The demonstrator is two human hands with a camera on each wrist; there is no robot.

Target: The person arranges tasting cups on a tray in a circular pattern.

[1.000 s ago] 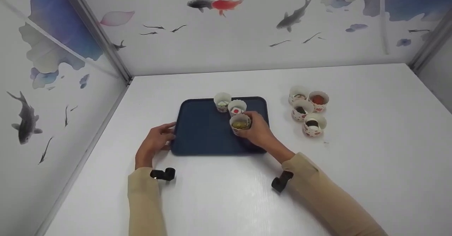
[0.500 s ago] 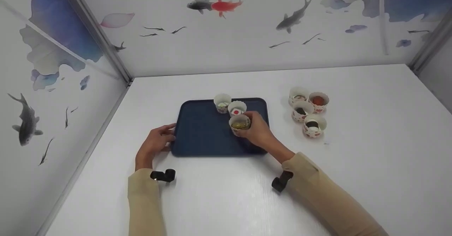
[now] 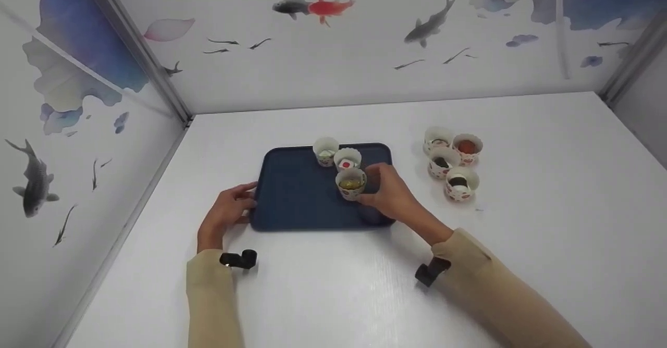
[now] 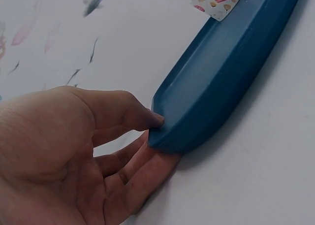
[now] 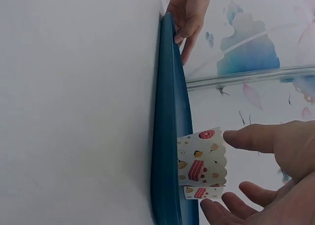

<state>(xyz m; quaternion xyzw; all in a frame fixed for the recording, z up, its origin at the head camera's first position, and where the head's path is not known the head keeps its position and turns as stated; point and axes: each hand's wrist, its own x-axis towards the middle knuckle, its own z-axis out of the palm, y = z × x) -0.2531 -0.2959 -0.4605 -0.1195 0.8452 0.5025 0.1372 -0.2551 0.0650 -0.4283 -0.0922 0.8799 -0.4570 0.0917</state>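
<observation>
My left hand (image 3: 227, 211) holds the left edge of the dark blue tray (image 3: 297, 202). In the left wrist view the thumb lies on the tray's rim and the fingers are under it. Toward the tray's right side stands a paper cup with yellowish-brown contents (image 3: 350, 185). Around that cup my right hand (image 3: 393, 194) is spread, its thumb beside the rim (image 5: 222, 136) and its fingers loosened from the wall. Just behind it are a paper cup holding a white piece with a red dot (image 3: 346, 161) and another paper cup with pale contents (image 3: 326, 152).
Right of the tray, several printed paper cups cluster on the white table (image 3: 547, 223): one with red contents (image 3: 466, 150), one with a dark-banded white piece (image 3: 460, 185), one with dark contents (image 3: 443, 163). Fish-painted walls (image 3: 365, 77) border the table.
My right hand has let go of the cup with the yellowish-brown contents and drawn slightly to the right. The cup stays on the tray. My left hand keeps its hold.
</observation>
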